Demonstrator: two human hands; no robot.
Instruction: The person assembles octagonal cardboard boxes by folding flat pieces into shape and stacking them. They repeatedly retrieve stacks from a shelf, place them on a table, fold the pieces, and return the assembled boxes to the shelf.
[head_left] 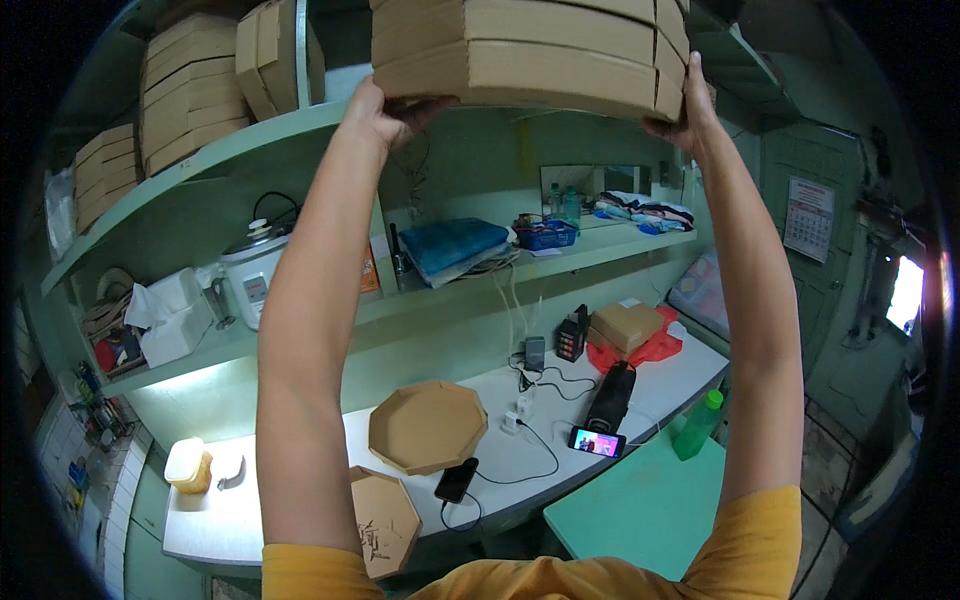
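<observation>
Both arms stretched overhead | I see left hand [385, 110] and right hand [685, 115] with fingers curled under the stack of cardboard boxes [530, 50] | stack up at the top shelf [250, 150], above the bench [660, 385]

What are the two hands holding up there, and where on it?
A stack of cardboard boxes, raised overhead: left hand under its lower left edge, right hand at its lower right corner.

I see plain tan stacked cardboard boxes [530, 50] against mint-green shelves [230, 160], a white desk [660, 385], a tan octagonal tray [427, 426], a green bottle [697, 425], a folded blue towel [452, 245], a red cloth [655, 350] and my mustard-yellow sleeves [765, 530].
</observation>
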